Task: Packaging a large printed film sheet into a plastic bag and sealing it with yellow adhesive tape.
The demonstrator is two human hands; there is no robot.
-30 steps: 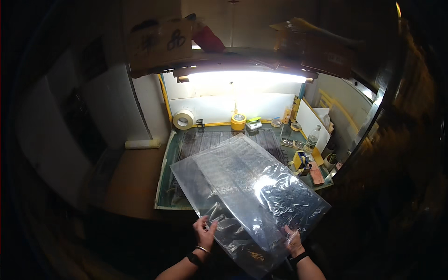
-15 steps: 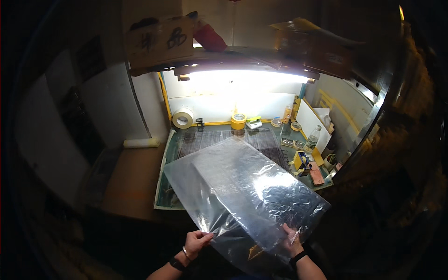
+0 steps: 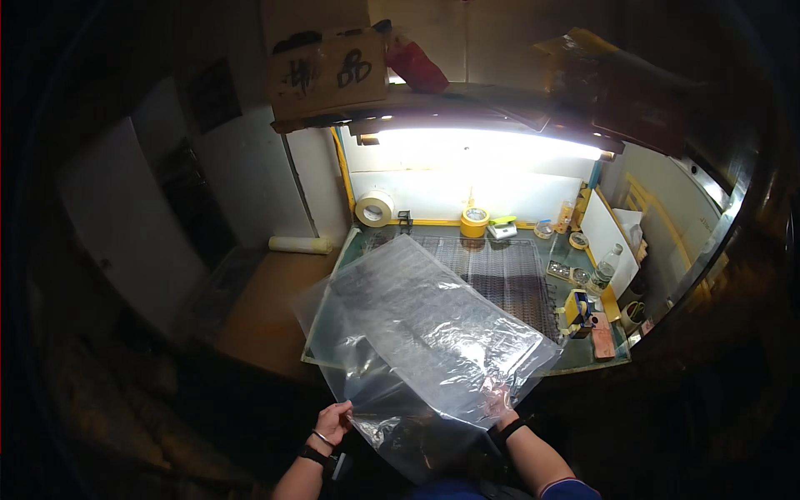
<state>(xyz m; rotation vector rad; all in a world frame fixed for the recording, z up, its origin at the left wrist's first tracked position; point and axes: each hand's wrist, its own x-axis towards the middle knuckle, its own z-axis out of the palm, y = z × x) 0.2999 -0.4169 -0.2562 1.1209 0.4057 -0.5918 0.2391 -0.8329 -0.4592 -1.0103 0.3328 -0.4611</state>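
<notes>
A large clear plastic sheet [image 3: 417, 308], glossy and creased, slants over the front of the lit table. It shows overlapping layers; whether it is a bag I cannot tell. At its lower left edge, my left hand [image 3: 336, 421] pinches the film between thumb and fingers. My right hand [image 3: 498, 404] grips the sheet near its lower right part, its fingers partly covered by shiny film. Beneath the plastic lies a dark woven mat [image 3: 500, 267] on the green tabletop [image 3: 333, 346].
Tape rolls [image 3: 374, 209] [image 3: 474, 222] stand along the back edge under a bright tube lamp [image 3: 492, 143]. At the right are a tape dispenser [image 3: 577, 312], a clear bottle [image 3: 606, 267] and a pink block [image 3: 602, 336]. Cardboard boxes [image 3: 329, 73] rest on the overhead shelf. A brown board [image 3: 275, 300] is left.
The view has swung left, so the table sits farther right. The plastic has shifted left relative to the table, uncovering more of the mat. My right hand is now more covered by film.
</notes>
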